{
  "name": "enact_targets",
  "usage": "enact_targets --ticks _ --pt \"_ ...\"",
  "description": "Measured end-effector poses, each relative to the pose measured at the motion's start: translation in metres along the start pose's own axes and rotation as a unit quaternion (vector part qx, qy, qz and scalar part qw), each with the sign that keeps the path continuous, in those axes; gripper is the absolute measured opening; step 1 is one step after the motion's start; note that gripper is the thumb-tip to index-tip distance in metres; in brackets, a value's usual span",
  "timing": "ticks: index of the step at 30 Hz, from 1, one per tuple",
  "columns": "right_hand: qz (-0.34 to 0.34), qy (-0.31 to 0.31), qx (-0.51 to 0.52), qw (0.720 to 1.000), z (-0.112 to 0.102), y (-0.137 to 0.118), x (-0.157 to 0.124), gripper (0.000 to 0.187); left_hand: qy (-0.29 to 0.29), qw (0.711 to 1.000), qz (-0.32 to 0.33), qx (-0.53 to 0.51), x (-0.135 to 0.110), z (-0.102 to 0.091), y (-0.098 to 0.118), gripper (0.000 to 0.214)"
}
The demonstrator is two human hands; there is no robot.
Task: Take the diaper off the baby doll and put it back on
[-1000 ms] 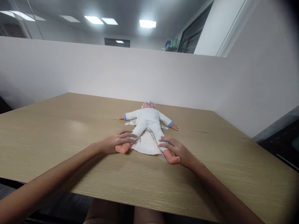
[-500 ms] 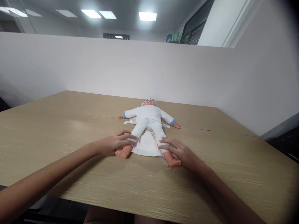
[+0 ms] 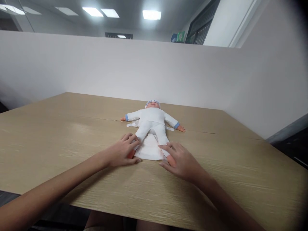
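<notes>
A baby doll in white clothes with blue cuffs lies on its back, arms and legs spread. Under its hips an unfolded white diaper reaches toward me between the legs, and its side tabs stick out at the waist. My left hand rests over the lower leg on the left, fingers bent and apart, thumb stretched near the diaper's front corner. Over the other lower leg lies my right hand, fingers spread, thumb pointing in by the diaper's right corner. Both hands largely cover the doll's feet.
The doll lies on a wooden table with a seam running across it. A white wall with glass above stands behind the far edge. A dark object sits beyond the table at the right.
Both hands have shifted toward the doll's feet and turned, so the thumbs now show by the diaper's front corners. The feet, visible before, are mostly covered.
</notes>
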State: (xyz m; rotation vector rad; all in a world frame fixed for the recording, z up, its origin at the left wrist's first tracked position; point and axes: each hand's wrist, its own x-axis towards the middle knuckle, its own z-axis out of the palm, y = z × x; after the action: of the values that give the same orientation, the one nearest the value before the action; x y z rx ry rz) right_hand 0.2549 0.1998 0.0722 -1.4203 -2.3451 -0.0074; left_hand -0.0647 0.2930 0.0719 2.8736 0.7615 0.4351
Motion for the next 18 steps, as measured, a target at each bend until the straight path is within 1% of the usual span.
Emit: enact_targets --ticks 1,3,6,8,11,13,15,16,18 --pt "0.001 0.0 -0.037 0.999 0.005 -0.006 0.001 0.052 0.007 1.0 -0.007 0.02 0.002 0.004 0.003 0.058" --pt "0.014 -0.004 -0.094 0.995 0.013 -0.013 0.004 0.041 0.015 0.998 -0.019 0.052 0.006 0.009 0.006 0.044" --pt "0.044 0.002 -0.119 0.992 0.014 -0.012 0.012 0.025 0.026 0.997 -0.036 0.061 0.013 0.009 0.005 0.018" --pt "0.073 0.019 -0.09 0.993 0.008 -0.005 0.02 0.022 0.047 0.997 -0.05 0.027 0.02 0.004 0.003 0.013" --pt "0.114 0.044 0.011 0.992 -0.004 0.011 0.039 0.023 0.092 0.992 -0.074 -0.044 0.037 -0.007 -0.006 0.018" --pt "0.11 0.071 0.074 0.989 -0.011 0.022 0.055 0.025 0.124 0.985 -0.087 -0.081 0.053 -0.014 -0.014 0.021" --pt "0.101 0.106 0.108 0.983 -0.015 0.033 0.072 0.028 0.146 0.977 -0.104 -0.113 0.071 -0.02 -0.025 0.024" --pt "0.109 0.123 0.123 0.979 -0.016 0.039 0.081 0.029 0.152 0.973 -0.113 -0.129 0.081 -0.023 -0.031 0.024" --pt "0.152 0.144 0.158 0.965 -0.014 0.053 0.099 0.03 0.16 0.965 -0.131 -0.164 0.102 -0.026 -0.045 0.026"
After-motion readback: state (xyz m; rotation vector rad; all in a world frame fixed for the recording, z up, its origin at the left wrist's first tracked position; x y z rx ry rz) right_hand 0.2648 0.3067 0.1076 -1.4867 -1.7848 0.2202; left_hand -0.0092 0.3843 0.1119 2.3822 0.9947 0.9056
